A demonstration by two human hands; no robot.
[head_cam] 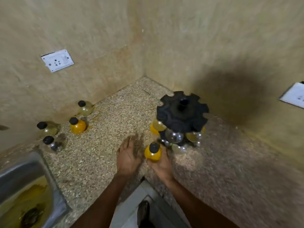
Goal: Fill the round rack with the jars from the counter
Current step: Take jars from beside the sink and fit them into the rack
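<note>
Speckled counter (102, 129); yellow jar (153, 153) in right hand (162, 165), beside rack (181, 112).

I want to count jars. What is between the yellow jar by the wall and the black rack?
Only bare speckled counter separates that yellow jar from the rack, as the head view shows.

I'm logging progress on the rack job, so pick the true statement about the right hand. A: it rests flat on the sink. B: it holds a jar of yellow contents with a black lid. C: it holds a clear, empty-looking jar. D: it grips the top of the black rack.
B: the right hand grips the yellow jar with a black lid, just in front of the round rack.
</note>
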